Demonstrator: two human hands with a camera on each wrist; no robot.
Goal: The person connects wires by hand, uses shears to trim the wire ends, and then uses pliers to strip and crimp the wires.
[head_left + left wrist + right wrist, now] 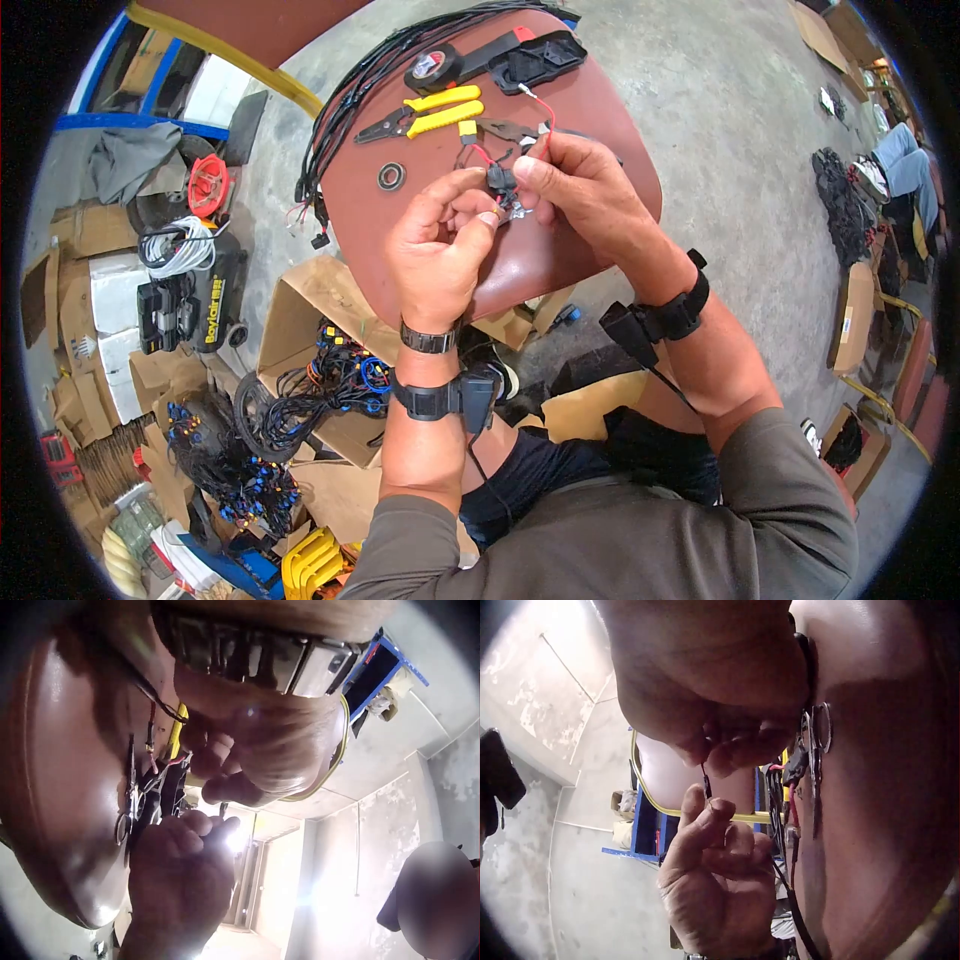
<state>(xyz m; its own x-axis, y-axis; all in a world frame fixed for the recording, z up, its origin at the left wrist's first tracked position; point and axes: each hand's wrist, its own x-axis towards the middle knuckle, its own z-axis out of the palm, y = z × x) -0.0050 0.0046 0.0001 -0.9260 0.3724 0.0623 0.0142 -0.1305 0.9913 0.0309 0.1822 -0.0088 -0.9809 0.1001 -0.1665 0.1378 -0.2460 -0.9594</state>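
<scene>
Both hands meet above the brown padded seat (pixel 360 235) in the head view. The left hand (pixel 440 240) pinches the lower end of a thin dark wire (pixel 706 780), its other fingers curled. From the opposite side, the right hand (pixel 590 190) pinches the wire's upper end between thumb and fingers. A red lead (pixel 548 112) with a pale metal tip rises beside the right fingers. Close to the fingertips lie a black part (pixel 500 180) and a yellow connector (pixel 467 132) on red and black leads. The fingers partly hide the wire.
Yellow-handled pliers (pixel 445 110), black tape (pixel 432 68), a bearing ring (pixel 391 177) and a black case (pixel 540 62) lie on the seat. Black cables (pixel 335 120) run along its left edge. Below stands a cardboard box (pixel 300 310) of wiring.
</scene>
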